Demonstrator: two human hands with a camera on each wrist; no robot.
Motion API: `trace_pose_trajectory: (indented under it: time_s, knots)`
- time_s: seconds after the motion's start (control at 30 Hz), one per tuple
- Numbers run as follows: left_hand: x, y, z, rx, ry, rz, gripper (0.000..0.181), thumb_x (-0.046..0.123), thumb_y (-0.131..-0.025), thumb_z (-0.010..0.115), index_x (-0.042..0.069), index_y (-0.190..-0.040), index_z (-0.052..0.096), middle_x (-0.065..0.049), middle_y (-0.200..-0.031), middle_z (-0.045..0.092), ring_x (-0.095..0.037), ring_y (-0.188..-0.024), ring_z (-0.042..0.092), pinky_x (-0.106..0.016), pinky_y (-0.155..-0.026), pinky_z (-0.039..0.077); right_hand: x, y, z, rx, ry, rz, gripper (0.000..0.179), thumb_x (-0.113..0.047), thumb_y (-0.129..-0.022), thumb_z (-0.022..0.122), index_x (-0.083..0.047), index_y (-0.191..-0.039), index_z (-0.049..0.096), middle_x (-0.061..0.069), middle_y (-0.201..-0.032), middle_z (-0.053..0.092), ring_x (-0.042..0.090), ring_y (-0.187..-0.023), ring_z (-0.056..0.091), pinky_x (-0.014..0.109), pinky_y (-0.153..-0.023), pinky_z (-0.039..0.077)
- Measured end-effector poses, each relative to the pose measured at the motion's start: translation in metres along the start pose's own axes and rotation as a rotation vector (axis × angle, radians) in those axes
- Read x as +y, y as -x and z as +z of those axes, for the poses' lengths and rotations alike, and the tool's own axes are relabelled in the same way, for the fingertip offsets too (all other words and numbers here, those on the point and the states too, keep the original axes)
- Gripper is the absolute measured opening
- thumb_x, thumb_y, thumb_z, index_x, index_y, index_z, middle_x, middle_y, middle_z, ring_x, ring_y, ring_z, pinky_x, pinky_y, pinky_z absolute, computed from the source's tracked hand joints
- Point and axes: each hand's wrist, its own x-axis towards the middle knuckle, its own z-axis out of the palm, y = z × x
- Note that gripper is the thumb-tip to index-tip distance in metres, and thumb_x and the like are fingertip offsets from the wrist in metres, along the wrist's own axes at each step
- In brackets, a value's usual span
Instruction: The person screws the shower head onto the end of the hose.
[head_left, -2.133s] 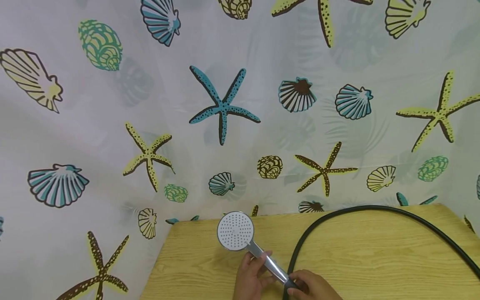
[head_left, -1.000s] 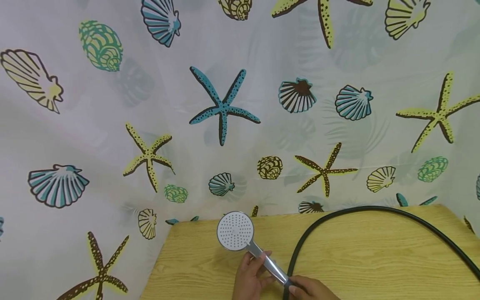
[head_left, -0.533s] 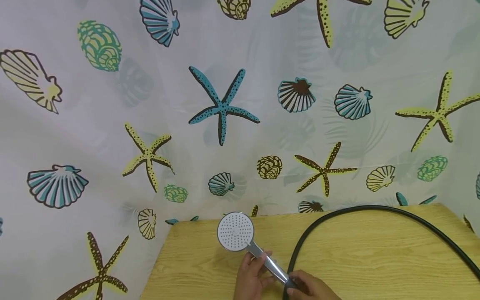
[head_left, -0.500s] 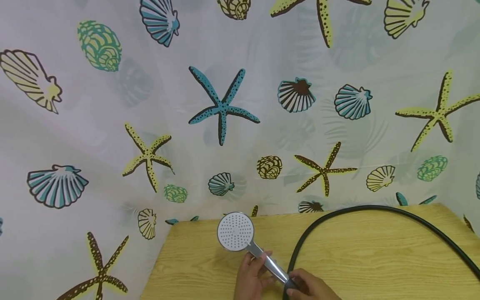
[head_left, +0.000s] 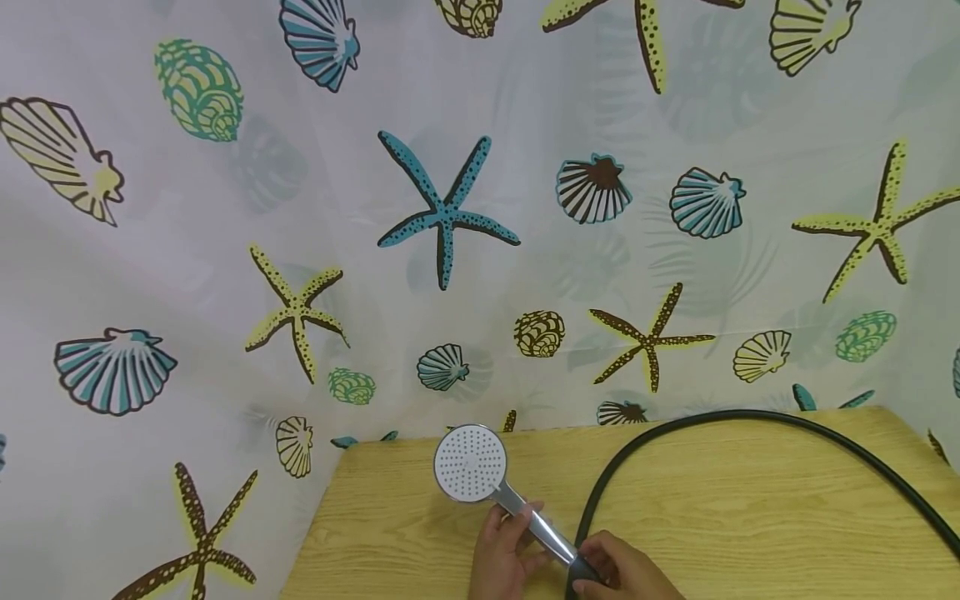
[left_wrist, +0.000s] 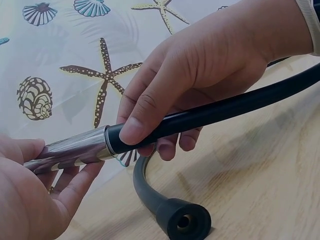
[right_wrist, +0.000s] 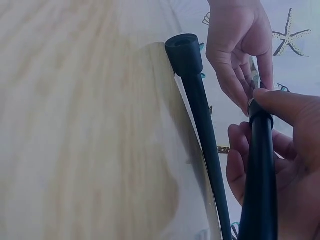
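A chrome shower head (head_left: 470, 463) with a round white nozzle face is held up at a slant in the head view. My left hand (head_left: 501, 554) grips its handle (head_left: 552, 538) between thumb and fingers. At the handle's lower end, a black hose (left_wrist: 225, 112) meets the chrome, its collar up against the rim in the left wrist view. My right hand (left_wrist: 200, 60) pinches that collar, thumb on top and fingers beneath. The thread inside the joint is hidden. The hose's other end, a flared black connector (left_wrist: 189, 220), lies on the wooden table, its opening showing.
The hose curves in a wide arc over the right side of the wooden table (head_left: 390, 500). Behind and beside the table hangs a white curtain (head_left: 525, 100) printed with shells and starfish.
My right thumb and fingers shift back and forth around the hose collar. The left hand and the shower head stay nearly still.
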Motion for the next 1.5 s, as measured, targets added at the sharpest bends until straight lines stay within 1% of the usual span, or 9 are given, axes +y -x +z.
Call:
trace_pose_trajectory:
  time_s: [0.13,0.33,0.57,0.67,0.87,1.07,1.17,1.37,1.5]
  knots:
    - [-0.0004,-0.0006,-0.0001,0.0,0.002,0.001,0.049,0.03,-0.098,0.067,0.008,-0.137,0.048,-0.004,-0.125,0.068,-0.021,-0.112,0.067,-0.047,-0.093,0.063,-0.0013,0.0001,0.0004,0.005,0.009,-0.002,0.036,-0.025,-0.093,0.072,-0.004,-0.12,0.058,0.007,-0.102,0.068,0.003,-0.085,0.061,0.019,-0.07,0.054]
    - [0.0007,0.0004,0.0012,0.016,0.001,-0.012,0.054,0.03,-0.096,0.069,0.006,-0.139,0.047,-0.005,-0.124,0.067,-0.022,-0.112,0.067,-0.047,-0.093,0.063,-0.0017,0.0001,0.0008,0.015,0.039,-0.021,0.035,-0.024,-0.093,0.073,-0.005,-0.119,0.059,0.006,-0.102,0.068,0.001,-0.085,0.061,0.018,-0.069,0.054]
    - [-0.0005,-0.0005,0.0013,0.013,0.001,-0.008,0.051,0.028,-0.097,0.068,0.005,-0.138,0.047,-0.005,-0.123,0.068,-0.021,-0.11,0.068,-0.047,-0.093,0.063,-0.002,0.0005,0.0009,0.027,0.069,-0.022,0.034,-0.026,-0.092,0.073,-0.007,-0.117,0.06,0.001,-0.09,0.066,0.002,-0.074,0.059,0.019,-0.063,0.052]
    - [-0.0009,-0.0009,0.0013,0.01,-0.003,-0.009,0.05,0.029,-0.097,0.067,0.006,-0.137,0.048,-0.006,-0.124,0.067,-0.021,-0.109,0.068,-0.046,-0.092,0.063,-0.0018,0.0008,0.0009,0.028,0.064,-0.02,0.034,-0.026,-0.092,0.073,-0.007,-0.116,0.06,0.0,-0.089,0.066,0.002,-0.073,0.059,0.019,-0.063,0.052]
    - [-0.0006,-0.0012,0.0009,0.005,-0.02,-0.007,0.051,0.031,-0.097,0.068,0.007,-0.137,0.048,-0.007,-0.127,0.066,-0.021,-0.111,0.067,-0.045,-0.092,0.063,-0.0009,0.0009,0.001,0.028,0.071,-0.023,0.032,-0.026,-0.093,0.072,-0.007,-0.116,0.061,-0.001,-0.088,0.066,0.001,-0.074,0.06,0.018,-0.065,0.053]
    - [0.0007,-0.0013,0.0008,-0.002,-0.029,-0.012,0.055,0.032,-0.097,0.068,0.005,-0.139,0.046,-0.011,-0.132,0.063,-0.022,-0.112,0.067,-0.045,-0.094,0.062,-0.0009,0.0007,0.0019,0.02,0.059,-0.015,0.031,-0.025,-0.093,0.072,-0.007,-0.116,0.062,0.0,-0.088,0.066,0.002,-0.074,0.061,0.018,-0.065,0.053]
    - [0.0015,-0.0012,0.0008,0.002,-0.028,-0.017,0.057,0.033,-0.096,0.069,0.005,-0.141,0.046,-0.01,-0.131,0.063,-0.023,-0.114,0.066,-0.045,-0.094,0.062,-0.0009,0.0006,0.0022,0.017,0.057,-0.012,0.03,-0.025,-0.094,0.071,-0.006,-0.116,0.062,0.0,-0.089,0.066,0.002,-0.074,0.061,0.018,-0.066,0.053]
    - [0.0026,-0.0007,0.0008,0.003,-0.037,-0.007,0.056,0.032,-0.097,0.068,0.006,-0.141,0.046,-0.009,-0.13,0.065,-0.025,-0.117,0.065,-0.046,-0.093,0.063,-0.0003,0.001,0.0029,0.011,0.057,-0.01,0.031,-0.026,-0.095,0.07,-0.005,-0.117,0.061,0.001,-0.091,0.067,0.002,-0.076,0.062,0.018,-0.067,0.054]
    - [0.0043,0.0003,0.0009,0.008,-0.044,-0.021,0.058,0.032,-0.097,0.068,0.006,-0.142,0.045,-0.009,-0.13,0.065,-0.025,-0.117,0.065,-0.046,-0.094,0.062,-0.0005,0.0018,0.0031,0.005,0.057,-0.008,0.032,-0.026,-0.096,0.068,-0.004,-0.118,0.061,0.002,-0.092,0.067,0.002,-0.077,0.063,0.018,-0.068,0.054]
